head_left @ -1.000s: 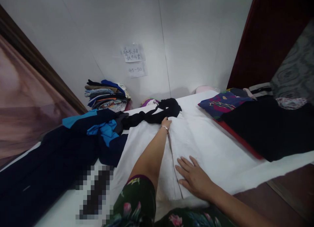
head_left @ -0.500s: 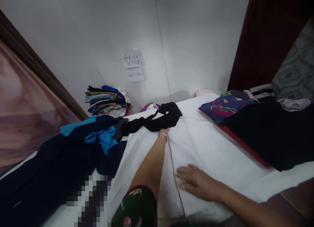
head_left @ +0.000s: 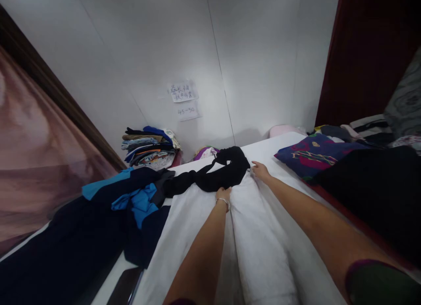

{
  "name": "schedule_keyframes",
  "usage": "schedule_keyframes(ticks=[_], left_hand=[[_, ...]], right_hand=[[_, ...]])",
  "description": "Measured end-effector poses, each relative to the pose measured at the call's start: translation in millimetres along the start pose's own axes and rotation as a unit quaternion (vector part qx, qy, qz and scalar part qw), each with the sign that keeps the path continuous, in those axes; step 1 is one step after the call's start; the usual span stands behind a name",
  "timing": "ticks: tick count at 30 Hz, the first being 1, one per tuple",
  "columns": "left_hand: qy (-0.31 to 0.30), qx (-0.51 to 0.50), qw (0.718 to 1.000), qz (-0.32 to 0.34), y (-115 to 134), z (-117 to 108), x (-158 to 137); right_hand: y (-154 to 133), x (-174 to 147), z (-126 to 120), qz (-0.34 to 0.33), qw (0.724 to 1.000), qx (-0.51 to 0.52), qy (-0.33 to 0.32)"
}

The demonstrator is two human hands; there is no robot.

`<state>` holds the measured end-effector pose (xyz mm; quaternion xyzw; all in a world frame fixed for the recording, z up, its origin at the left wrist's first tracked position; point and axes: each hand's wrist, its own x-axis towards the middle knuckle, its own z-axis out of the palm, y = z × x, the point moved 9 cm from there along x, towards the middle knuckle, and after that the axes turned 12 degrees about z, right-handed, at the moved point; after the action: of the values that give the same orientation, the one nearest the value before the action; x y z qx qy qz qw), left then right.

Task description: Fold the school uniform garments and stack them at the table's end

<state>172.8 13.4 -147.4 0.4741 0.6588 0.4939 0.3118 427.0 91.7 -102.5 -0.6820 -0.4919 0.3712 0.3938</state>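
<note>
Head view: touching far edge of white garment [head_left: 263, 248] beneath left hand [head_left: 223, 194], fingers curled; cannot tell if gripping. Holding right hand [head_left: 261, 170] at garment's far right corner; cannot tell if pinching. Just beyond left hand, black cloth [head_left: 219, 177]; right of right hand, patterned blue cloth [head_left: 317, 155].

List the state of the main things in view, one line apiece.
Long white cloth: laid out lengthwise, creased
Left hand: at its far end, grip unclear
Right hand: near its far right corner, grip unclear
Soft black cloth: bunched, with a loop
Navy and bright-blue fabric garment: crumpled
Multicoloured clothes stack: folded, piled
Dark-blue and magenta cloth: lying down
White handwritten paper notes: fixed to wall
Pink fabric curtain: hanging in folds
</note>
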Motion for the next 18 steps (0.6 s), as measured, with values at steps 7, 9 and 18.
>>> schedule_keyframes(ticks=[7, 9, 18], left_hand=[[-0.031, 0.046, 0.998, 0.011, 0, -3, 2], [-0.034, 0.050, 0.998, 0.012, 2, -3, 0], [-0.024, 0.059, 0.998, 0.010, 0, -4, -3]], right_hand=[[-25, 72, 23, -0.009, 0.993, -0.119, -0.008], [-33, 85, 24, -0.009, 0.989, -0.150, 0.002], [-17, 95, 33, -0.012, 0.979, -0.203, 0.013]])
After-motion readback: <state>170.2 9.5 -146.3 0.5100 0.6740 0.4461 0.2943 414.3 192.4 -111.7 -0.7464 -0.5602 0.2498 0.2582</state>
